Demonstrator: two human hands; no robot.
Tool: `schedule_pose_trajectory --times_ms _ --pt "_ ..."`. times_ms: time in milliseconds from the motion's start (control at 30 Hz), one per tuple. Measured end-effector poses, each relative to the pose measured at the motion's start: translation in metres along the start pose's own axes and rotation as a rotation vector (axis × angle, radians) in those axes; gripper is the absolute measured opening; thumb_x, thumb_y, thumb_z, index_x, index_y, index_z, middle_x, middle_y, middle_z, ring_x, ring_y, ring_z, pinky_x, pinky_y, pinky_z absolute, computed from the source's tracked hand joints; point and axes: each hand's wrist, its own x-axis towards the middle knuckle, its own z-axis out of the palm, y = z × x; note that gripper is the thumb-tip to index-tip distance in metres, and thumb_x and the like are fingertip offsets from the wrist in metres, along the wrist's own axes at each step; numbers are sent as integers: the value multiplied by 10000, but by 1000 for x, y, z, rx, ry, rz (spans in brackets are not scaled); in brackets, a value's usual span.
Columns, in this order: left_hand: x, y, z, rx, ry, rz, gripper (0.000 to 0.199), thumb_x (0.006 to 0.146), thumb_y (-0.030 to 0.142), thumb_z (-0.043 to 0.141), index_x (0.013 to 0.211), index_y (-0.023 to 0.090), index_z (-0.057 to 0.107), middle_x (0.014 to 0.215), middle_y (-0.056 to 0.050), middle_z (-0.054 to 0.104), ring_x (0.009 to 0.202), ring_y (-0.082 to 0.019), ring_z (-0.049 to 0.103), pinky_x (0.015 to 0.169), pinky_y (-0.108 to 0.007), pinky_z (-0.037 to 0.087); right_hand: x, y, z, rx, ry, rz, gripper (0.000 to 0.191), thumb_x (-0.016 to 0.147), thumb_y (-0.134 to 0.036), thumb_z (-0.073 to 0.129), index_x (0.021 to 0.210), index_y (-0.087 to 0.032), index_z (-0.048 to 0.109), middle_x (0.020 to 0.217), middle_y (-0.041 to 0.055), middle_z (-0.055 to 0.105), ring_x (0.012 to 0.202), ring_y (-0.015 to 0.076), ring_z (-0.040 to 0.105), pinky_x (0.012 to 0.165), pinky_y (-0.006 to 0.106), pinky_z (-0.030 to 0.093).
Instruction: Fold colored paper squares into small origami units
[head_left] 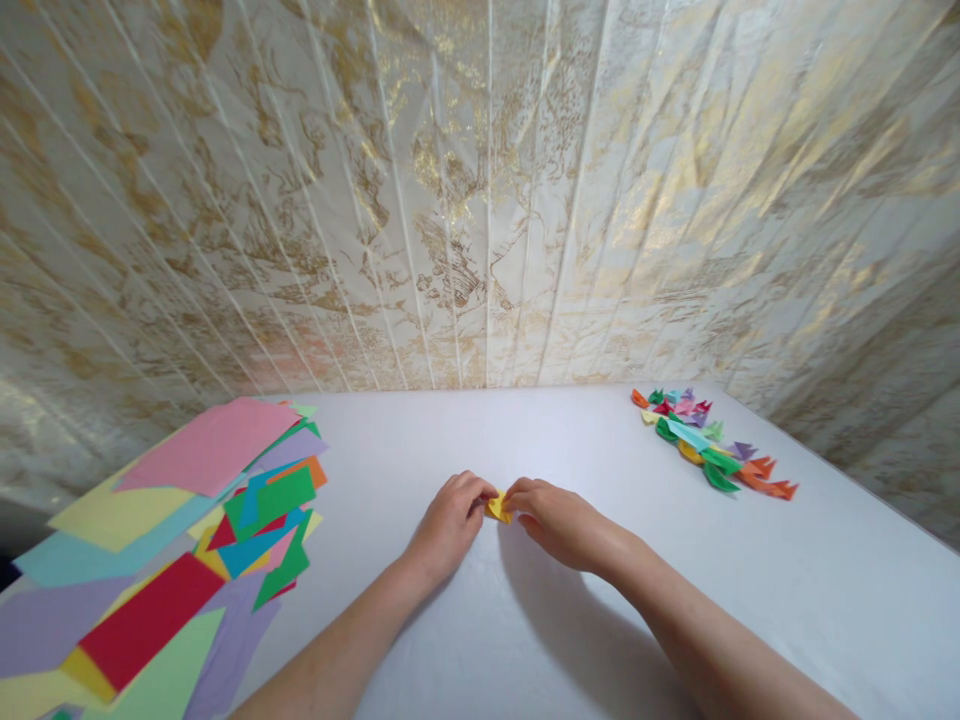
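Note:
A small folded piece of yellow paper (498,507) is between my two hands, just above or on the white table (420,440). My left hand (454,515) pinches its left side, with the fingertips closed on the paper. From the right, my right hand (559,518) has its fingertips closed on the paper's other side. The fingers cover both ends of the paper, so only its middle shows, and its exact folded shape is too small to make out.
Coloured paper sheets, among them a pink sheet (217,445) and a red sheet (152,622), overlap on the left. Smaller cut pieces, such as a green piece (274,500), lie beside them. Several folded paper figures (701,440) sit at the back right. A gold-patterned curtain (480,200) hangs behind.

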Motion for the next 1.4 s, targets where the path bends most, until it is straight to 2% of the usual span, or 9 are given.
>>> schedule_pose_trajectory --times_ms 233,400,567,1000,1400 --pt "0 1 -4 26 -10 -6 118 842 139 548 808 205 640 886 -29 603 897 -180 559 819 -315 447 -1 -2 -3 -10 -11 -21 408 816 -38 443 1078 -218 699 1198 65 651 1080 208 612 924 311 454" --pt "0 7 -6 15 -39 -53 111 827 153 568 753 197 639 888 -34 588 907 -182 558 832 -320 446 -3 -6 -7 -22 -45 -35 433 830 -44 442 1130 -232 692 1221 59 646 1103 216 598 941 324 454" --pt "1 7 -4 34 -11 -74 121 829 146 557 736 190 620 885 -36 583 903 -183 552 829 -326 446 -5 -8 -9 -25 -58 -36 433 832 -55 447 1141 -231 692 1223 66 645 1088 222 609 933 328 464" --pt "2 5 7 219 51 -69 80 820 123 586 784 194 586 893 -20 588 887 -181 529 794 -318 427 -5 -5 -14 9 -87 -72 402 827 -54 451 1091 -205 714 1206 77 659 1072 206 628 939 304 465" --pt "1 13 8 292 33 -97 85 832 129 575 792 204 574 904 -20 596 891 -187 536 802 -335 428 -7 -4 -13 45 -90 -49 398 831 -95 469 1143 -226 679 1185 78 663 1074 211 627 947 314 456"
